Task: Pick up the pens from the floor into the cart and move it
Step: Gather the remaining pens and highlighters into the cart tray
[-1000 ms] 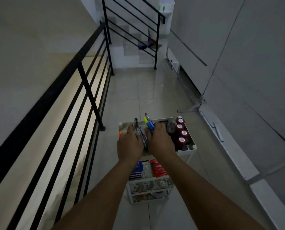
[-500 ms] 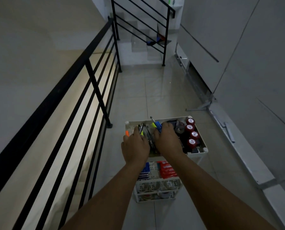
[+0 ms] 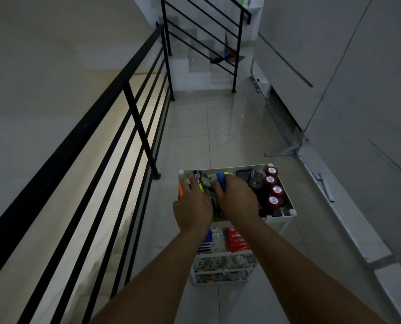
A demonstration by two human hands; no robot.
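A white tiered cart [image 3: 232,167] stands on the tiled floor in front of me. Both hands reach into the left part of its top tray. My left hand [image 3: 192,209] is curled over a bundle of pens [image 3: 198,177], with black, yellow-green and orange barrels poking out past the fingers. My right hand [image 3: 236,199] grips more pens, among them a blue one [image 3: 221,180]. The pens lie low, close to the tray floor. How the fingers close underneath is hidden.
Red-capped bottles [image 3: 273,183] line the tray's right side. Lower shelves [image 3: 220,260] hold red and blue packets. A black railing [image 3: 134,113] runs along the left over a stairwell. Steps [image 3: 206,54] rise ahead. Wall panels and loose metal strips [image 3: 323,183] border the right.
The pens, held more upright a second ago, have been lowered flatter into the tray. The cart and my view have shifted slightly along the landing.
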